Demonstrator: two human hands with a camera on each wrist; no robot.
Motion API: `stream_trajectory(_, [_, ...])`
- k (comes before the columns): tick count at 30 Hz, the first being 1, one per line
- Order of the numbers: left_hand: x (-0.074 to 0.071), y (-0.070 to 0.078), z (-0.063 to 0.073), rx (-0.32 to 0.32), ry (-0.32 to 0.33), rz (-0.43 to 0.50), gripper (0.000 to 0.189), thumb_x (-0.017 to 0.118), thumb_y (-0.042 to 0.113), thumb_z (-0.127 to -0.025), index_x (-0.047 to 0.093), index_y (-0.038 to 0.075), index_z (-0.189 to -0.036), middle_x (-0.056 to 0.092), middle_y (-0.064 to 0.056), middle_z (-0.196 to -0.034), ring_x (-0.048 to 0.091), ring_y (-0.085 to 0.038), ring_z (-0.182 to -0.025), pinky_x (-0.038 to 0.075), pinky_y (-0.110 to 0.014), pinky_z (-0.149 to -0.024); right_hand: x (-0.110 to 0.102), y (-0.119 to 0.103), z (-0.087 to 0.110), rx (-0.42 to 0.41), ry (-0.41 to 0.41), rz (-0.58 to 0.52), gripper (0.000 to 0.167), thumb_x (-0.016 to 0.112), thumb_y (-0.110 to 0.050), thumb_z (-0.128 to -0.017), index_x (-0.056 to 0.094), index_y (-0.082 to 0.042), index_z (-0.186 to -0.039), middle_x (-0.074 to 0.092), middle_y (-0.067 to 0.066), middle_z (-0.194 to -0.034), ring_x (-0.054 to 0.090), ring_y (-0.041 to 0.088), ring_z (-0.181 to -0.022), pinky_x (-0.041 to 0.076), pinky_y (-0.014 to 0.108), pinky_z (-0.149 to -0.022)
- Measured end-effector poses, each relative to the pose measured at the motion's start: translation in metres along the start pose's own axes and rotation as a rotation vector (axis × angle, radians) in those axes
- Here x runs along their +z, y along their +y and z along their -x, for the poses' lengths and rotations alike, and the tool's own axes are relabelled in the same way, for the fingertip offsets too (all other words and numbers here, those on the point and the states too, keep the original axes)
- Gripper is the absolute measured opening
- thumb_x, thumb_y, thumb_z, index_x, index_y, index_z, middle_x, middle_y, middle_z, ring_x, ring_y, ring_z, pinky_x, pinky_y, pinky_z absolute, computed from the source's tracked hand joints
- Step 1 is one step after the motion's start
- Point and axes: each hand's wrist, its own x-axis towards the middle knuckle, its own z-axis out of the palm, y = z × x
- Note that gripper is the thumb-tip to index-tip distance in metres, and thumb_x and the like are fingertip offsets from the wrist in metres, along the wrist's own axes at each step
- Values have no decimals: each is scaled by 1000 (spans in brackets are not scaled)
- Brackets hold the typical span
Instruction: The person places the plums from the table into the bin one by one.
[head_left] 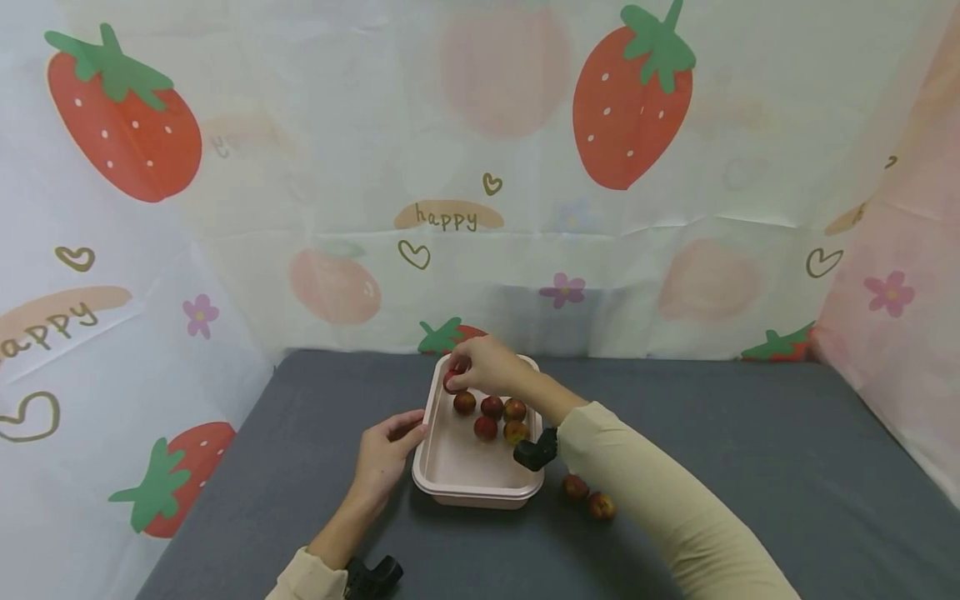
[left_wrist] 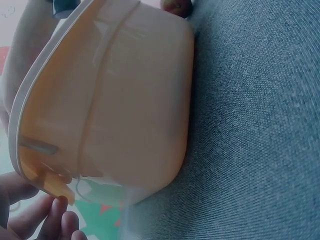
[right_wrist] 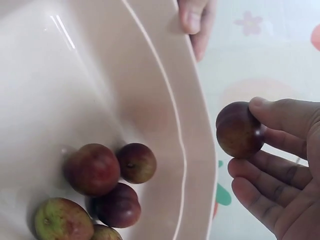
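A pale pink plastic box (head_left: 450, 462) stands on the table with several dark red plums (head_left: 486, 428) inside it, towards its far half. My left hand (head_left: 385, 454) holds the box's left rim, thumb on top and fingers under the edge. In the left wrist view those fingertips (left_wrist: 52, 215) curl at the rim. Over the box's far left corner, my right hand (head_left: 487, 367) pinches a plum (right_wrist: 240, 131) between thumb and fingers. The right wrist view shows this plum raised clear of the others, one of them greenish (right_wrist: 64, 220).
Two more plums (head_left: 602, 506) lie on the dark grey tablecloth (head_left: 712, 442), just right of the box and beside my right forearm. Behind the table hangs a pale curtain (head_left: 360, 125) printed with strawberries. Black cameras are strapped to both wrists.
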Motion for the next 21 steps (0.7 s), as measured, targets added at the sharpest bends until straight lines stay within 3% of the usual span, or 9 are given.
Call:
stream_trajectory(11, [0,-1,-2,-3,10,-16,30,67,14,-92,68,2,-119,69,-16,-116,62,-19,-101,49,-21,-80,14,4,-11,49,-61,69,9,75,-21,-86,72,-13,-91,69,1,-87,58,13,-77,48,25,-72])
stream_trajectory(14, [0,-2,-3,-8,16,-16,30,67,13,-91,68,3,-119,69,-15,-115,62,-18,-100,49,-20,-79,16,5,-13,61,-66,95,7,75,-20,-85,71,-15,-87,68,-1,-82,56,12,-74,49,28,-74])
stream_trajectory(16, [0,-2,-3,-9,17,-15,30,67,13,-91,68,3,-119,69,-15,-115,62,-18,-100,49,-19,-79,17,6,-14,65,-77,95,6,75,-19,-85,71,-15,-87,67,-2,-80,56,12,-73,50,31,-84])
stream_trajectory(21, [1,-2,-4,-3,10,-4,30,67,13,-91,68,2,-119,69,-16,-116,62,-20,-101,48,-18,-78,22,7,-17,53,-130,54,7,75,-17,-85,73,-13,-89,68,-1,-79,57,11,-68,52,29,-76])
